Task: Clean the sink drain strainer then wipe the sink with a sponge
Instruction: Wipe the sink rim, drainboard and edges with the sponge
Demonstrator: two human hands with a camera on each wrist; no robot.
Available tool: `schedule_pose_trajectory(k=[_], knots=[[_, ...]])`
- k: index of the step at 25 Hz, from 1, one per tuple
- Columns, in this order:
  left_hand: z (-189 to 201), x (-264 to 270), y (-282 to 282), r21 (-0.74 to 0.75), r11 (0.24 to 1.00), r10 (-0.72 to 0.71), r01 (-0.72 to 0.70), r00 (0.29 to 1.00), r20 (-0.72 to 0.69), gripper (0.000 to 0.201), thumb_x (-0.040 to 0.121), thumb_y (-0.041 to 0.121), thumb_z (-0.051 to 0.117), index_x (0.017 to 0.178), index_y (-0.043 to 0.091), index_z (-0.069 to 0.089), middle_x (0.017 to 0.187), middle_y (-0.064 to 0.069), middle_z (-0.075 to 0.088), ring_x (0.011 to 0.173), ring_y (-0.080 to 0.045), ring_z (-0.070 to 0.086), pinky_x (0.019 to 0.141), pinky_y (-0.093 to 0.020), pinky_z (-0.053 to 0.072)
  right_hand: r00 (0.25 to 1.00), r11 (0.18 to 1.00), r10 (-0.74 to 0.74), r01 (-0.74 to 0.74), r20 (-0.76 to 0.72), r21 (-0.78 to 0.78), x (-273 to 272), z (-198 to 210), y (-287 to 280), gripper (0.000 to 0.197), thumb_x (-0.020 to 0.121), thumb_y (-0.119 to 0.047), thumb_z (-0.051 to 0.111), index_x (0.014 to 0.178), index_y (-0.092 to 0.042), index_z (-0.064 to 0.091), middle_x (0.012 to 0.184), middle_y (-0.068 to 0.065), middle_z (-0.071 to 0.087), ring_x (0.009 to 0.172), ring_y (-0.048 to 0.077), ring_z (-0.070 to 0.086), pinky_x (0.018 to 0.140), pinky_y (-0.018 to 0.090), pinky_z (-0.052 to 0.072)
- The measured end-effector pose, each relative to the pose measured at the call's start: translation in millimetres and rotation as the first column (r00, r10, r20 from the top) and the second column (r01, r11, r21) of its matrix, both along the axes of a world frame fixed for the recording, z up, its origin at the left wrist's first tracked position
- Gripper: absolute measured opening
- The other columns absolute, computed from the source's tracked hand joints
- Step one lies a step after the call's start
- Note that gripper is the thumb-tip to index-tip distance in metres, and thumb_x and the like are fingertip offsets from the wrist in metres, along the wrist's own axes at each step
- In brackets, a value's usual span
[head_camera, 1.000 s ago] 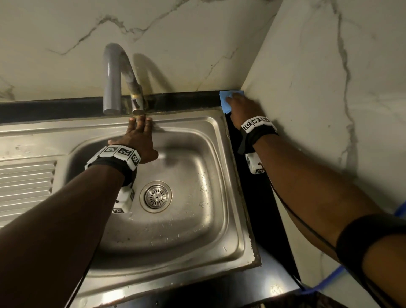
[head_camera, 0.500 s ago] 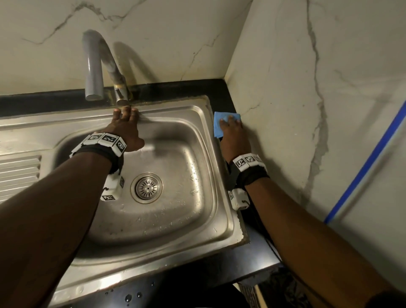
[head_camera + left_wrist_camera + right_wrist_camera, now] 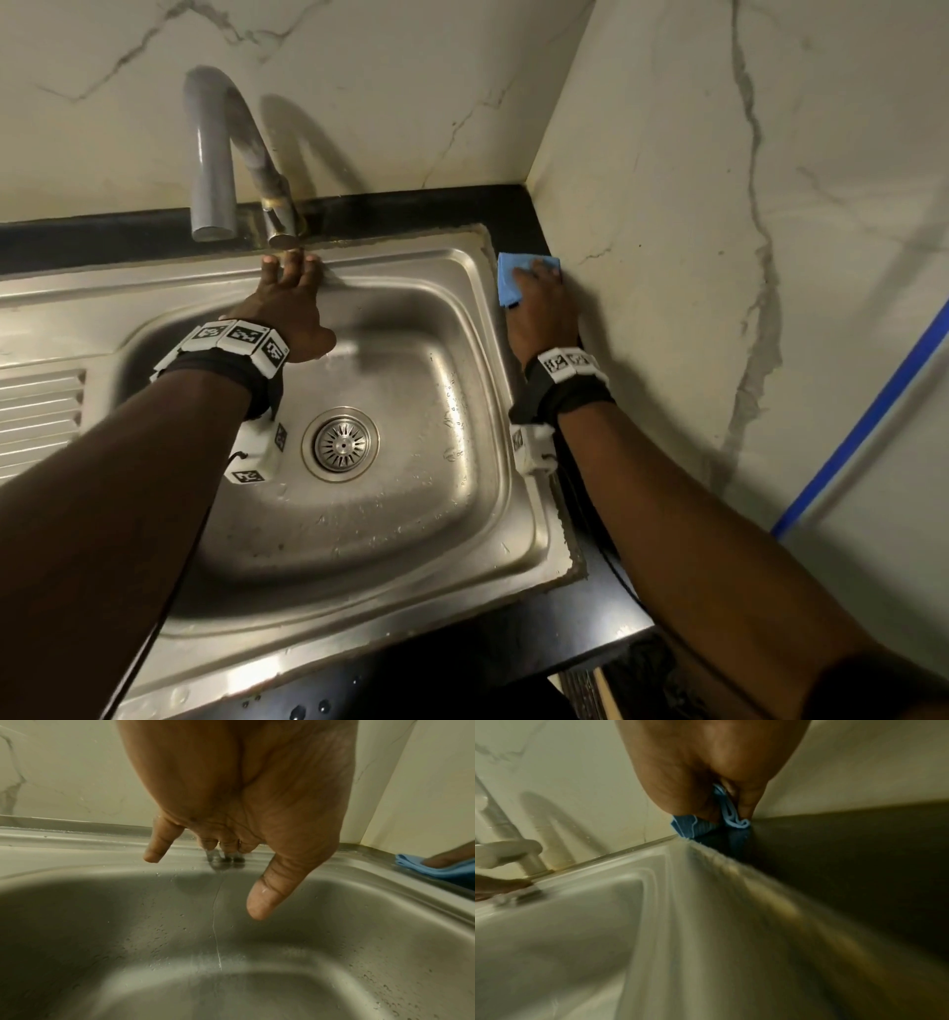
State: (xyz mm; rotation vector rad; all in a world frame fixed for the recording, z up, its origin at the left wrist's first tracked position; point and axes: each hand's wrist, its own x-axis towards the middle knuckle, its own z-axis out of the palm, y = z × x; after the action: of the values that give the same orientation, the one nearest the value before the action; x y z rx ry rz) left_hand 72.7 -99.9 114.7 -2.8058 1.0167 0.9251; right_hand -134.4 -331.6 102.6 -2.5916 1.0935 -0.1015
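The round metal drain strainer [image 3: 341,444] sits in the bottom of the steel sink [image 3: 477,580], with nothing touching it. My left hand [image 3: 290,277] lies with straight fingers on the sink's back rim just below the tap; in the left wrist view its fingertips [image 3: 223,846] touch the wet rim and a thin trickle runs down the basin wall. On the black counter strip right of the sink, my right hand [image 3: 539,303] presses a folded blue cloth [image 3: 508,285]. In the right wrist view a fold of the cloth [image 3: 731,815] is gathered between thumb and fingers.
A grey curved tap [image 3: 210,154] rises behind the sink. The ribbed drainboard [image 3: 41,411] lies at the left. Marble walls close in the back and right sides, and blue tape [image 3: 873,411] runs along the right wall. The black counter [image 3: 606,632] ends near the sink's front right corner.
My right hand has slid the blue cloth from the back corner toward me along the counter strip. The left hand has stayed on the back rim.
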Motion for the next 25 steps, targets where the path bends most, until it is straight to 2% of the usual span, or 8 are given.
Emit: schedule_pose_trajectory(k=[3,8,11,16,20,25], knots=[[2.2,0.5,-0.5,0.006,1.000,-0.004,0.004,1.000,0.001,0.114,0.089,0.026,0.074,0.165,0.018,-0.009,0.172,-0.007,-0.017,0.158,-0.035,-0.016,0.127,-0.053,0.012,0.999,1.000,0.025,-0.026,0.022,0.012,32.3,3.4,-26.1,0.042,0.096,-0.010,0.057,0.138,-0.007,0.056,0.151,0.015,0.045,0.141,0.031,0.040,0.117,0.038,0.033],[3.9,0.4,0.4,0.012,1.000,-0.013,0.013,1.000,0.005,0.113,0.089,0.023,0.073,0.165,0.017,-0.009,0.172,-0.008,-0.016,0.158,-0.035,-0.014,0.127,-0.053,0.013,0.995,0.996,0.090,-0.091,0.046,0.023,64.4,12.7,-48.8,0.041,0.094,-0.006,0.054,0.135,-0.008,0.060,0.149,0.015,0.048,0.137,0.033,0.045,0.115,0.037,0.035],[6.9,-0.2,0.4,0.010,1.000,-0.019,0.019,1.000,-0.016,0.112,0.088,0.021,0.073,0.165,0.018,-0.010,0.172,-0.007,-0.017,0.158,-0.035,-0.014,0.128,-0.053,0.013,0.988,0.989,0.146,-0.146,-0.050,0.019,60.7,12.6,-49.7,0.047,0.093,-0.003,0.053,0.139,-0.010,0.056,0.153,0.016,0.041,0.140,0.035,0.040,0.115,0.041,0.033],[9.6,-2.0,0.8,-0.008,1.000,-0.013,0.013,1.000,-0.021,0.111,0.088,0.017,0.071,0.165,0.016,-0.008,0.172,-0.009,-0.016,0.158,-0.036,-0.013,0.128,-0.052,0.012,0.980,0.978,0.194,-0.196,0.041,0.074,44.0,-1.8,-16.0,0.049,0.094,-0.003,0.052,0.142,-0.011,0.053,0.157,0.015,0.036,0.146,0.035,0.032,0.117,0.046,0.031],[13.5,-0.8,0.2,-0.004,1.000,-0.015,0.015,1.000,-0.026,0.108,0.088,0.014,0.069,0.166,0.017,-0.007,0.172,-0.008,-0.016,0.159,-0.034,-0.011,0.128,-0.052,0.014,0.970,0.970,0.239,-0.235,-0.049,0.062,55.8,0.6,7.5,0.053,0.097,-0.010,0.053,0.148,-0.016,0.045,0.161,0.008,0.030,0.150,0.032,0.023,0.115,0.048,0.032],[11.7,1.0,-0.2,0.023,1.000,-0.022,0.022,1.000,-0.022,0.105,0.092,0.015,0.067,0.166,0.019,-0.008,0.172,-0.007,-0.017,0.159,-0.034,-0.011,0.128,-0.051,0.014,0.970,0.973,0.229,-0.225,-0.078,0.059,65.2,-2.8,22.0,0.054,0.099,-0.010,0.051,0.151,-0.018,0.040,0.163,0.009,0.025,0.152,0.033,0.016,0.117,0.050,0.027]])
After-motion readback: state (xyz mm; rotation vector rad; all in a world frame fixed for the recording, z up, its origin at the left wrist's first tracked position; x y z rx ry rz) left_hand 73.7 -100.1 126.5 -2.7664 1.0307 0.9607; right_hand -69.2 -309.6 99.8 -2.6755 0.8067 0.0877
